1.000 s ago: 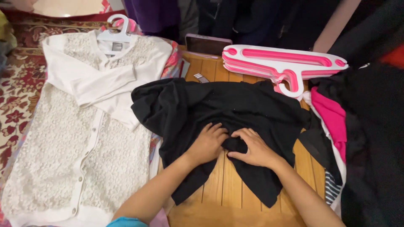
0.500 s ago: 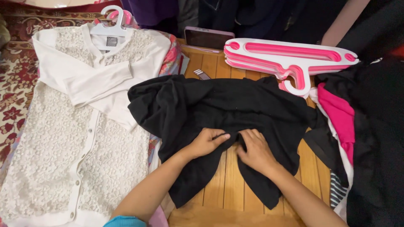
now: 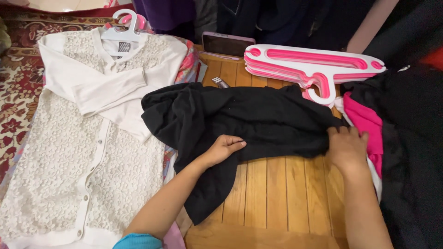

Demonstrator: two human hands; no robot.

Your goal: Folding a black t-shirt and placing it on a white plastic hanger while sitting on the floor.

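A black garment point(image 3: 240, 120) lies spread across a wooden slatted table point(image 3: 277, 193). My left hand point(image 3: 224, 148) rests on its lower edge near the middle, fingers curled over the cloth. Over at the garment's right end, my right hand point(image 3: 346, 146) presses down with fingers bent over the fabric, next to a bright pink cloth point(image 3: 367, 124). Whether either hand pinches the fabric or only presses on it is not clear.
A white lace cardigan point(image 3: 78, 152) on a hanger lies at the left over a patterned rug point(image 3: 14, 97). A stack of pink and white hangers point(image 3: 314, 67) and a phone point(image 3: 228, 44) sit at the table's far edge. Dark clothes point(image 3: 410, 152) pile up at the right.
My right hand slid from the middle of the black garment out to its right end, drawing the cloth flatter and wider. The left hand stayed near the middle.
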